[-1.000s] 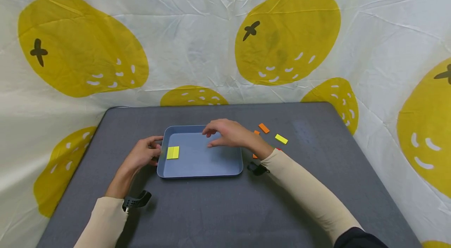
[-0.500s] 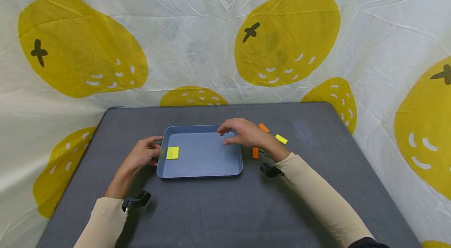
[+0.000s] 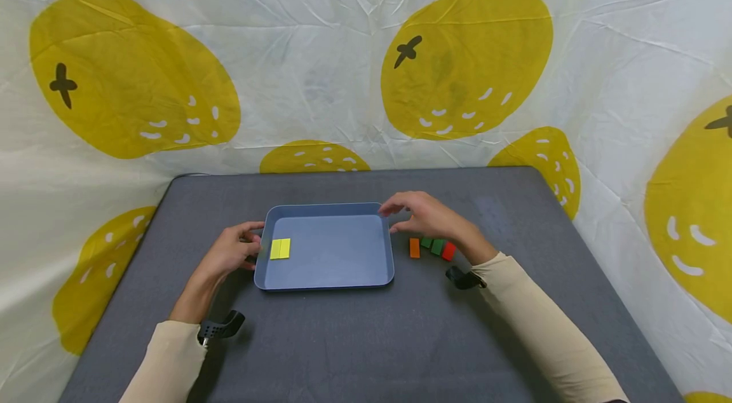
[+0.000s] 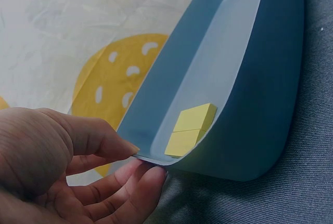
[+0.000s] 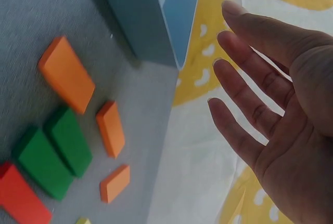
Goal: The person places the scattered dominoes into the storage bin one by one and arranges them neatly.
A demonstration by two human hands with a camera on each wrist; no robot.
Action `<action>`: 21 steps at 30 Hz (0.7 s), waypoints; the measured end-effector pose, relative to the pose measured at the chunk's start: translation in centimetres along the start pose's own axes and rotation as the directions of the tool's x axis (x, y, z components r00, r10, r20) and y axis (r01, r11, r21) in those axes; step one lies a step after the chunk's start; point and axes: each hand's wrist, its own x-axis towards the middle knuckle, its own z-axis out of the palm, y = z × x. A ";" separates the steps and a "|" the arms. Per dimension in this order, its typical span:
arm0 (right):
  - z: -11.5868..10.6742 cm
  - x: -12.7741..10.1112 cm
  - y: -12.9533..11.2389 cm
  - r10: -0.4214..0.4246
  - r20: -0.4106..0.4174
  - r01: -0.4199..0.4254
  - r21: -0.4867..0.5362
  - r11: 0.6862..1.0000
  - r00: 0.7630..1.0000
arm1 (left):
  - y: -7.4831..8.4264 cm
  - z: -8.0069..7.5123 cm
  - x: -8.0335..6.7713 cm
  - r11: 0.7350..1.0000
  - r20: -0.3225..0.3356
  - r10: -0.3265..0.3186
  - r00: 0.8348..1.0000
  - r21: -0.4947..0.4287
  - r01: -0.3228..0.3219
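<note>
A blue tray [image 3: 325, 286] lies on the grey table [image 3: 366, 339]. Two yellow blocks [image 3: 280, 248] lie side by side at its left end, also seen in the left wrist view [image 4: 190, 129]. My left hand [image 3: 250, 244] pinches the tray's left rim [image 4: 156, 156], thumb on top and fingers beneath. My right hand [image 3: 400, 215] hovers open just past the tray's right edge, holding nothing, with straight fingers [image 5: 244, 78]. Below it lie an orange block [image 3: 414, 248], two green blocks [image 3: 432, 244] and a red block [image 3: 448, 251].
The right wrist view shows three orange blocks [image 5: 66, 73], the green pair [image 5: 54, 151] and the red block [image 5: 23, 195] beside the tray's corner [image 5: 140, 21]. A white cloth with yellow fruit print [image 3: 320, 72] hangs behind and around the table.
My right hand has moved right, from over the tray to beyond its right edge, uncovering the orange, green and red blocks. The left hand and tray have stayed put.
</note>
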 end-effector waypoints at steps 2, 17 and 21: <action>-0.2 -0.4 0.4 0.012 0.001 -0.012 0.005 1.000 1.000 | 0.0 0.0 0.0 1.000 -0.002 0.002 1.000 -0.001 -0.002; -1.5 -3.5 3.7 0.054 -0.034 -0.055 -0.008 0.998 0.998 | -0.1 0.1 0.1 1.000 -0.006 -0.005 1.000 0.000 0.005; -2.0 -4.3 4.5 0.084 -0.018 -0.084 -0.004 0.996 0.996 | -0.2 0.1 0.1 1.000 -0.006 -0.003 1.000 -0.001 0.003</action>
